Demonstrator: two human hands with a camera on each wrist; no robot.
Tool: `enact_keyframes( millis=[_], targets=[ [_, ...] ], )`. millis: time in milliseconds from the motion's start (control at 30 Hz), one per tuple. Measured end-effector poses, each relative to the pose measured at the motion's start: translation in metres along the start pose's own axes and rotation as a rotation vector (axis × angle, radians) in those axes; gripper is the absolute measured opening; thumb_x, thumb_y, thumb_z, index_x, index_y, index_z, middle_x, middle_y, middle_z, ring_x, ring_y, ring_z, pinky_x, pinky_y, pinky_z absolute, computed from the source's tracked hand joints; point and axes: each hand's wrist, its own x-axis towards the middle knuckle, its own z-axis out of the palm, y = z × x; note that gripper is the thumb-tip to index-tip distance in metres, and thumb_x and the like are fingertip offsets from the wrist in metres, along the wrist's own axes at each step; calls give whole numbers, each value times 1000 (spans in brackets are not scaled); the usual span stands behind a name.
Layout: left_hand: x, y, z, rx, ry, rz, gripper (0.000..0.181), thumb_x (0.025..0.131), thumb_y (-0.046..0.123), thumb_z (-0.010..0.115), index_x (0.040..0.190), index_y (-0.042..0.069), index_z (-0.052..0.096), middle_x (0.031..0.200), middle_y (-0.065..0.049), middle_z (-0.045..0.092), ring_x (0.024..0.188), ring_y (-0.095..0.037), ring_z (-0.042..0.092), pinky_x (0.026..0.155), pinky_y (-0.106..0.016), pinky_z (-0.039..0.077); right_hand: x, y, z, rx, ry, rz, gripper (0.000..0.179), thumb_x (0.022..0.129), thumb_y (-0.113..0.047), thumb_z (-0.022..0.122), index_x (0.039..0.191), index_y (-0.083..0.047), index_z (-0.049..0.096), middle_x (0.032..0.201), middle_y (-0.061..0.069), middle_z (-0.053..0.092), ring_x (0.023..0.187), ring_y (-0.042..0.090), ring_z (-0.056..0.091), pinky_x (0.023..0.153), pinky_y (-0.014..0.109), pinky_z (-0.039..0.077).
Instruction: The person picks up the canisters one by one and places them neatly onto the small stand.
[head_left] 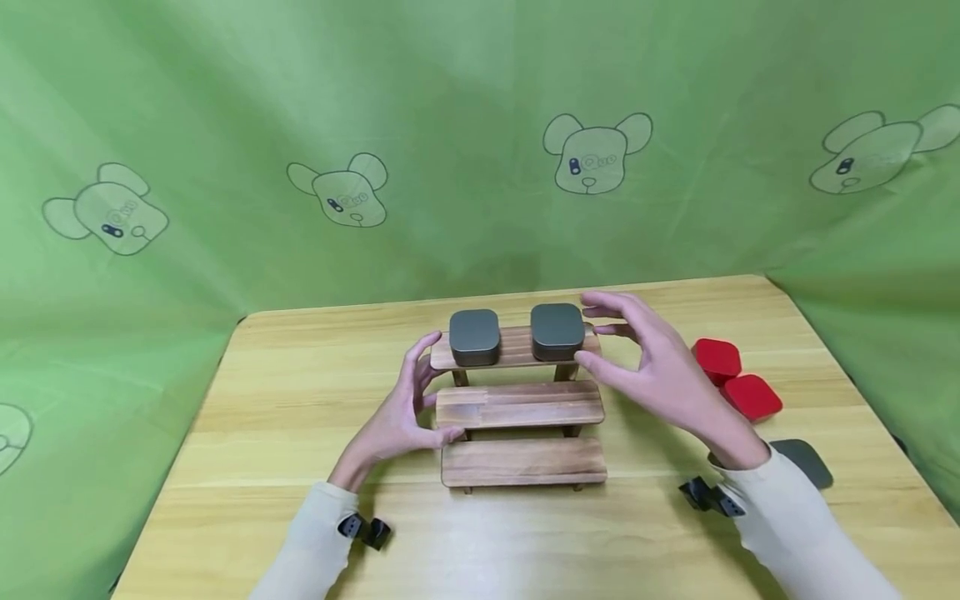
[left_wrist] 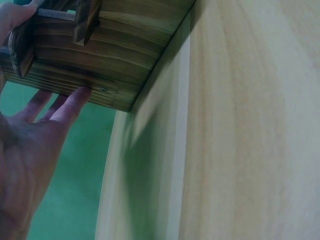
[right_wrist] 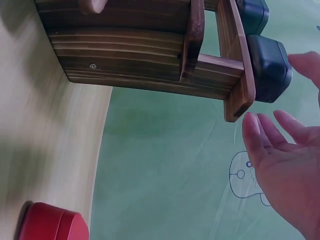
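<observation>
A three-tier wooden rack stands on the table. My left hand grips its left side, thumb at the middle tier and fingers reaching up toward the top tier. In the left wrist view, fingertips lie at the rack's side panel. Two dark grey square tins with rounded corners sit on the top tier, a left tin and a right tin. Beside the right tin, my right hand has its fingers spread, thumb tip close to the tin, nothing held.
Two red square tins lie right of the rack, near the right forearm. A dark grey square tin is partly hidden by the right sleeve. Green cloth with bear drawings hangs behind the wooden table.
</observation>
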Motion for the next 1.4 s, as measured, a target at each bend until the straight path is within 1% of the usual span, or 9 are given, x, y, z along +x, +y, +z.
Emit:
enact_keyframes(
  millis=[100,300,500,633,900,1067,1167,1267,1400],
  targets=[
    [0,0,-1,-8,5,-4,136,74,2,94,173,42,9,179,-10,14,157,-40,33,120,-72,33,-4,-1,-3,10,30,-7,68,93,-3,86,155,-11,58,148,4,62,126,23,64,108,16,47],
    [0,1,-2,-2,5,5,135,74,8,94,174,35,8,180,-9,13,157,-41,33,120,-73,33,-14,0,-8,30,72,-21,64,94,3,81,153,-8,59,147,4,62,128,15,61,107,17,49],
    [-1,0,-3,7,1,8,135,74,10,95,173,40,9,180,-11,15,157,-40,33,120,-72,33,-31,8,-11,11,98,12,57,98,1,78,151,-10,61,145,3,63,126,17,63,106,16,50],
    [-2,1,-2,8,-6,6,134,74,9,95,173,42,10,179,-12,17,157,-39,34,120,-71,34,-40,11,-12,5,98,23,57,96,3,79,150,-10,62,144,2,64,125,17,65,106,16,50],
    [0,1,-1,-2,-14,20,135,74,7,96,173,41,11,180,-11,12,157,-41,32,123,-68,32,-57,15,-17,-23,128,38,59,94,7,80,148,-10,63,140,0,66,120,11,67,105,15,50],
    [0,1,-2,-11,-16,32,134,75,5,95,174,32,9,180,-13,13,157,-43,33,123,-69,31,-70,16,-19,-53,156,89,59,94,4,82,148,-13,63,137,-1,66,118,9,66,105,12,47],
    [0,1,-3,-13,-22,38,134,75,4,95,174,28,8,180,-13,13,157,-44,33,122,-70,31,-77,17,-21,-71,175,100,60,93,5,83,147,-13,64,135,0,66,116,8,66,105,10,46],
    [0,1,-3,-12,-21,34,134,75,5,96,174,32,9,180,-12,13,157,-43,33,123,-69,31,-85,21,-23,-80,186,99,60,92,7,83,146,-11,64,136,2,66,117,7,65,106,10,46],
    [0,1,-2,-8,-17,21,134,75,5,96,173,39,10,180,-10,11,158,-41,32,123,-69,30,-95,27,-25,-112,182,115,61,92,4,84,147,-13,64,139,-3,66,121,6,63,107,9,44]
  ],
)
